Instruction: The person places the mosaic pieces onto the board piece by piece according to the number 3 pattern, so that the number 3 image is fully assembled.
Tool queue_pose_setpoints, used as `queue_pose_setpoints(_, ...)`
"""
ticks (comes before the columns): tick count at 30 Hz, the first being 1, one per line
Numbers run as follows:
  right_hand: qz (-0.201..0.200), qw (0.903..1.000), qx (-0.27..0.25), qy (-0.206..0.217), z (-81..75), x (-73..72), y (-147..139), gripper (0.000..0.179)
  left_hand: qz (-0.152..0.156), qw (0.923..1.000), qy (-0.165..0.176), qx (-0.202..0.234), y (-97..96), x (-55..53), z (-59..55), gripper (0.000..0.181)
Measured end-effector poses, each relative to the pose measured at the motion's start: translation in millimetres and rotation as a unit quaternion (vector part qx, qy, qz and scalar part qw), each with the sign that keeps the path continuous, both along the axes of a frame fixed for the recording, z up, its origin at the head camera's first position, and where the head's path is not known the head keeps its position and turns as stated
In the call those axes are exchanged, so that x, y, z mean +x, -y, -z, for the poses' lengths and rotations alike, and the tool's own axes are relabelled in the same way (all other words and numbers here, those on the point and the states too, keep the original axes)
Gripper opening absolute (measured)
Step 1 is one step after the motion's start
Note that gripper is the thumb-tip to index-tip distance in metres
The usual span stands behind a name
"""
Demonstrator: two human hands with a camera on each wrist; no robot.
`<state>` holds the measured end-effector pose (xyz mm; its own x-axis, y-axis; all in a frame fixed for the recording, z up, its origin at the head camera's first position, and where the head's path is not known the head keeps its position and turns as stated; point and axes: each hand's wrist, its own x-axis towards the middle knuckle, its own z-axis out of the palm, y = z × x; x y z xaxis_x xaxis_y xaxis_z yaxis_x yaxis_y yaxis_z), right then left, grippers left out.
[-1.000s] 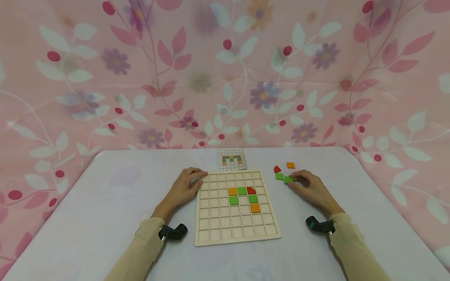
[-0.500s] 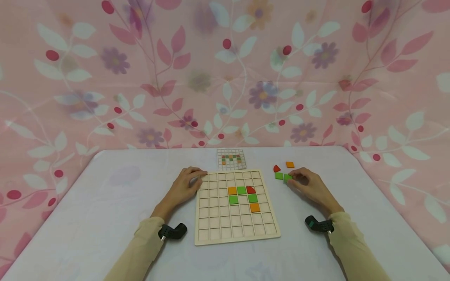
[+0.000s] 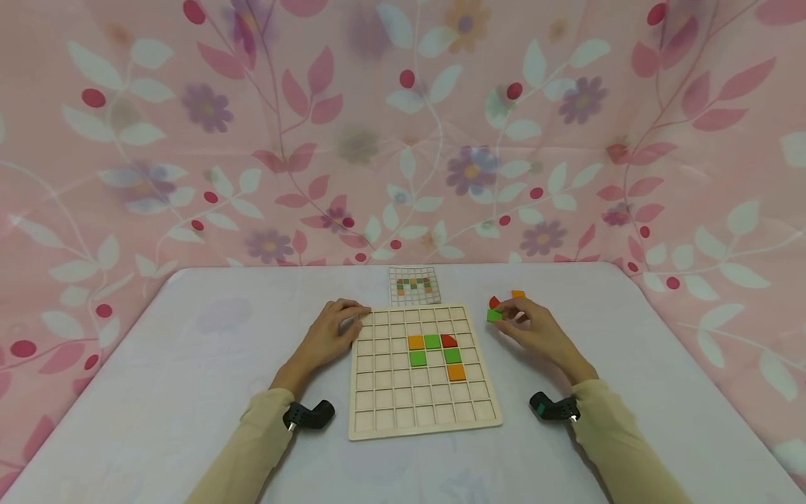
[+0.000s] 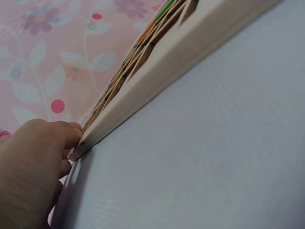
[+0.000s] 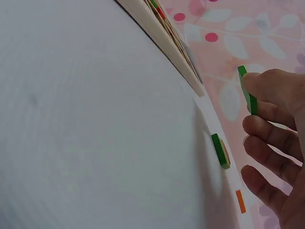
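Observation:
A pale wooden grid board [image 3: 403, 399] lies mid-table, with orange, green and red tiles in some cells. My left hand [image 3: 327, 337] holds the board's far left corner; in the left wrist view its thumb and fingers [image 4: 70, 136] meet that corner. Right of the board, my right hand [image 3: 538, 332] pinches a green square tile [image 5: 248, 90] between thumb and fingers, raised off the table in the right wrist view. Another green tile [image 5: 220, 151] lies on the table below it. A red tile [image 3: 494, 302] with a curved edge and an orange tile [image 3: 518, 294] lie close by, partly hidden.
A small pattern card [image 3: 414, 287], printed with a grid and coloured squares, lies just beyond the board. White cloth covers the table [image 3: 208, 364]. A pink floral curtain [image 3: 403, 140] hangs behind it. Each wrist wears a black camera [image 3: 308, 415].
My right hand has picked up the nearer green tile and moved left with it, over the other loose tiles. My left hand and the board have stayed still.

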<state>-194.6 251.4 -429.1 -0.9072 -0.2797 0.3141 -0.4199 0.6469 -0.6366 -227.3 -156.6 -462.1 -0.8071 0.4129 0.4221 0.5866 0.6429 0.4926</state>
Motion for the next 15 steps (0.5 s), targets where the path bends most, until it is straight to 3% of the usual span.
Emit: queue_pose_setpoints(15, -0.047, 0.9984, 0.022, -0.022, -12.6, 5.3, 39, 0.023, 0.004, 1.0000, -0.003, -0.002, 0.4, -1.0, -0.5, 0.027)
